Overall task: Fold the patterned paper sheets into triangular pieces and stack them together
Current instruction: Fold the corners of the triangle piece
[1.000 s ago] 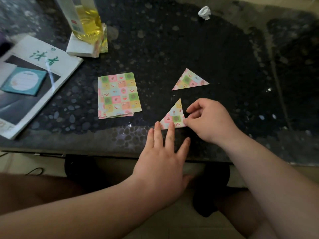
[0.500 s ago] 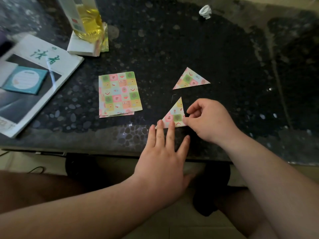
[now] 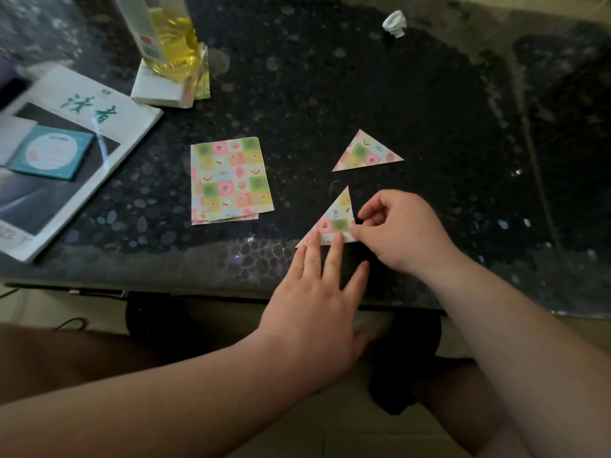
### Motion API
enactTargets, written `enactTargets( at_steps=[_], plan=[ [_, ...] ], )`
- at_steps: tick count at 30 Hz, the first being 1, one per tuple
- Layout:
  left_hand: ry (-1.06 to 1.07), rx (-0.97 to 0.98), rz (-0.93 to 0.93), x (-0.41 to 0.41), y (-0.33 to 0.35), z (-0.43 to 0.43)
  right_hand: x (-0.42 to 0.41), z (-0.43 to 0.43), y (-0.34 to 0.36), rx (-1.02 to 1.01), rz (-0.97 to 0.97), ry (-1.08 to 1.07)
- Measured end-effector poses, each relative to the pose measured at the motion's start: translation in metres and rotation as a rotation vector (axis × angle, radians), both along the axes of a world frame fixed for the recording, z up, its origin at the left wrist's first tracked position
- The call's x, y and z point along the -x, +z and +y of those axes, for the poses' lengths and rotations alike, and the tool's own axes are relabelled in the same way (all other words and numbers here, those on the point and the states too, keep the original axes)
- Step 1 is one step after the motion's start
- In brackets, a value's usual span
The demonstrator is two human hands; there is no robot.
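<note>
I've got the left hand (image 3: 317, 292) flat on the desk (image 3: 330, 77), fingers straight and spread, two fingertips pressing the bottom edge of the near triangle (image 3: 339, 216). The right hand (image 3: 400, 233) pinches that triangle's lower right corner between thumb and forefinger. The piece lies close to the desk's front edge. I see the far triangle (image 3: 367, 152) just beyond it, apart. The stack of patterned sheets (image 3: 231, 180) lies to the left. A bottle of yellow liquid (image 3: 172, 34) and a magazine (image 3: 82, 127) sit far left.
</note>
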State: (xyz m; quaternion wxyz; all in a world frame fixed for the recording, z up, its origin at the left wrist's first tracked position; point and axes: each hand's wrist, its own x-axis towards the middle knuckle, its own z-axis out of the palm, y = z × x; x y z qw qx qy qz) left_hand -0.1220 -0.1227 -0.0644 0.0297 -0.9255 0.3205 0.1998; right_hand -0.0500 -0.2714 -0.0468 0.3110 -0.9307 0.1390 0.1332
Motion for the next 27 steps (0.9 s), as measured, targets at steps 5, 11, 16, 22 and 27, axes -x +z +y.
enactTargets(
  at_steps=[5, 11, 16, 22, 27],
  plan=[
    [-0.014, -0.002, -0.016, -0.001, -0.001, 0.0, 0.0, 0.0, 0.0, 0.006, 0.002, -0.001],
    [-0.05, -0.004, -0.041, -0.001, -0.002, 0.001, 0.001, 0.0, 0.0, 0.006, 0.002, 0.008],
    [-0.079, -0.012, -0.07, -0.001, -0.007, -0.002, 0.002, -0.002, 0.001, 0.003, 0.005, 0.021],
    [-0.093, -0.015, -0.073, 0.0, -0.007, -0.01, 0.0, -0.005, 0.0, 0.013, 0.006, 0.023],
    [-0.112, -0.024, -0.076, 0.0, -0.006, -0.009, 0.0, -0.007, 0.001, 0.008, 0.014, 0.036]
  ],
)
